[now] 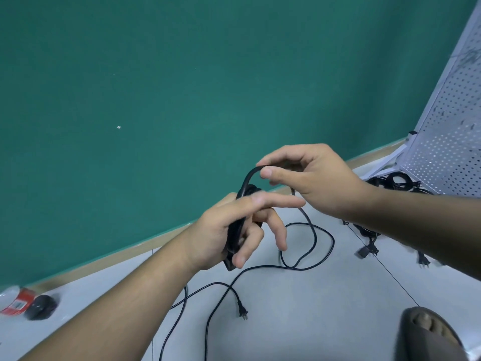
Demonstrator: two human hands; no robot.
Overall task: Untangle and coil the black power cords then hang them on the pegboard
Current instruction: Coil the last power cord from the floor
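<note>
Wound part of black power cord (247, 179) is being gripped in left hand (221, 230), next loop is being pinched by right hand (312, 178) just above. Loose tail w/ plug (242, 312) is being left on floor (338, 295) below left hand; pegboard (447, 142) right of right hand.

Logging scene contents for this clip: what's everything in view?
Green wall: one, green, background.
Grey tiled floor: one, grey, foreground.
White perforated pegboard: one, white, right edge.
Black power cord: one, black, centre, held coiled, tail on floor.
Other black cords: several, black, heaped at pegboard's foot.
Red-labelled bottle: one, red and white, lower left.
Dark rounded object: one, black, beside bottle.
Sandalled foot: one, lower right.
Hands: two; left hand grips coil, right hand pinches loop.
</note>
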